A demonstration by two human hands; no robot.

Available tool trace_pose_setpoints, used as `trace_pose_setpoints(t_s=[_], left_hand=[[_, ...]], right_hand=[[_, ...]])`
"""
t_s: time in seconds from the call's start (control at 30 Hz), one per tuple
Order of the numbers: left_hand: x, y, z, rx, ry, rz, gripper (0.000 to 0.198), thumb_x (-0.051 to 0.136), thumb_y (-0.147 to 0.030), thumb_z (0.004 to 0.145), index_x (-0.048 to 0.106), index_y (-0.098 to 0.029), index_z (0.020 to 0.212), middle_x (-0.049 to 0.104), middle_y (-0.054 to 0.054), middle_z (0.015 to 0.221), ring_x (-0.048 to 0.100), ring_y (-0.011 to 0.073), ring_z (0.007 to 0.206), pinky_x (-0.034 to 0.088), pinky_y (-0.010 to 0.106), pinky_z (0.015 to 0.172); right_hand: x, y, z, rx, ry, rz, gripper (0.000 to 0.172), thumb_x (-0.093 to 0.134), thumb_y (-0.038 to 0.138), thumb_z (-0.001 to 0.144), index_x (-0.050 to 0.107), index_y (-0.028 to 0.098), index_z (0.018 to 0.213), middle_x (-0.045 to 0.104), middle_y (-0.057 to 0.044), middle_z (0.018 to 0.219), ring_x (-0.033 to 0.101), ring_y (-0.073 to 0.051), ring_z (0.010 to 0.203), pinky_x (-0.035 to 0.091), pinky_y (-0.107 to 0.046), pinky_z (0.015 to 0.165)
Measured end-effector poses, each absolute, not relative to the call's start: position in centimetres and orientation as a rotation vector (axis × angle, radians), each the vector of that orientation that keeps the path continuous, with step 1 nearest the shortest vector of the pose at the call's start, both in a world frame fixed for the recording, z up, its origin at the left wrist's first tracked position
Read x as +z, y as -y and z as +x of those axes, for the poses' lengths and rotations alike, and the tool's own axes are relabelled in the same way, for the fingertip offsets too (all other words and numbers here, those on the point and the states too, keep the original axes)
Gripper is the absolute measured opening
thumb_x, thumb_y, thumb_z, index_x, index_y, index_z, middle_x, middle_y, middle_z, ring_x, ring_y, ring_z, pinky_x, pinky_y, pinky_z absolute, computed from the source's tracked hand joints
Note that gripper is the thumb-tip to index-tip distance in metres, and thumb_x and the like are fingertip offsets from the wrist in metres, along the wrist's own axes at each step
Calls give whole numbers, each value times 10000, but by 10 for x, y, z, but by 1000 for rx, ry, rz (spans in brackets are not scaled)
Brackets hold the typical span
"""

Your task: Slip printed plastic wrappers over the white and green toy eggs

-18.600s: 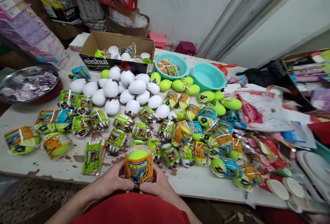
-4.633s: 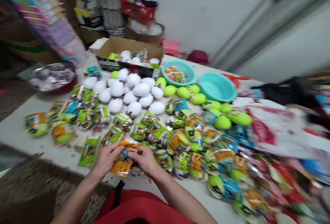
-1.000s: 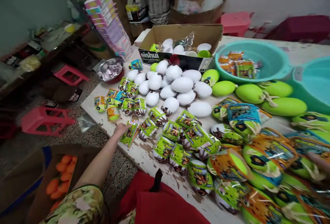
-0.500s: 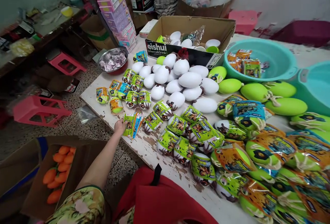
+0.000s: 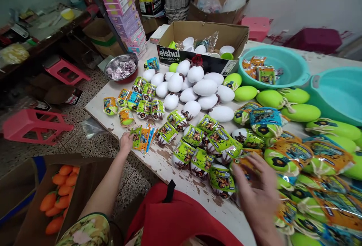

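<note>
My left hand (image 5: 126,144) pinches the edge of a green printed wrapper (image 5: 137,139) at the table's left edge. Orange and blue wrappers (image 5: 146,140) lie fanned out beside it. Over the near right part of the table, my right hand (image 5: 257,191) has its fingers apart and slightly blurred. An orange-wrapped egg (image 5: 249,161) is partly hidden behind those fingers. Several white eggs in green wrappers (image 5: 222,180) sit left of this hand. To its right are piled green eggs in orange and blue wrappers (image 5: 296,155).
Bare white eggs (image 5: 205,87) and green eggs (image 5: 301,113) lie mid-table. Behind them stand a carton (image 5: 203,63) and teal basins (image 5: 305,74). A metal bowl of small packets (image 5: 135,65) sits at the far left corner. Orange eggs (image 5: 58,200) fill a floor box.
My right hand has come into view over the wrapped eggs at the right. The left hand has moved slightly left with the green wrapper, exposing more of the orange one.
</note>
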State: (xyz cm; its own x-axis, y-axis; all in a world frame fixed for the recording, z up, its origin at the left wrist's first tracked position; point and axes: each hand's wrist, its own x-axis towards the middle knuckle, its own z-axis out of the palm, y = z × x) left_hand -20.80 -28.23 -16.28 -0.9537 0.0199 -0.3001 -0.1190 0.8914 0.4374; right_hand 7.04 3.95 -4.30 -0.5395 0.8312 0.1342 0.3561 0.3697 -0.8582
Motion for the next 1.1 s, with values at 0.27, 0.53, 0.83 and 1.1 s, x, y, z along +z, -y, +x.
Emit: trace_pose_setpoints(t_s=[0.27,0.53,0.83,1.1], left_hand=[[-84,166,-114,1215,-1949,515,315,631,-474,741,691,-173,816,670,19,778,600,208,821,467,261,739],[-77,53,-86,1134,-1816,648,323,618,-477,750,712,-170,790,667,9,763,566,191,760,420,243,683],[-40,-39,-45,1349,-1213,562,247,690,-397,751,724,-156,795,668,14,746,578,168,771,447,240,737],[-40,-131,-7,1354,-965,333,302,733,-366,738,721,-136,934,709,56,779,626,168,721,501,275,707]], right_hand=[[-83,16,24,2328,1860,-931,385,712,526,687,702,184,862,667,-24,810,599,-185,744,487,-280,646],[-77,-64,74,1930,1646,-1398,306,737,440,586,615,163,634,561,17,558,455,-112,480,353,-222,460],[-48,-141,144,1117,2225,-1235,112,548,140,730,646,185,701,612,4,655,516,-130,607,363,-217,575],[-36,-212,165,951,2272,-1195,154,522,158,749,467,182,607,480,27,605,433,-107,559,280,-208,525]])
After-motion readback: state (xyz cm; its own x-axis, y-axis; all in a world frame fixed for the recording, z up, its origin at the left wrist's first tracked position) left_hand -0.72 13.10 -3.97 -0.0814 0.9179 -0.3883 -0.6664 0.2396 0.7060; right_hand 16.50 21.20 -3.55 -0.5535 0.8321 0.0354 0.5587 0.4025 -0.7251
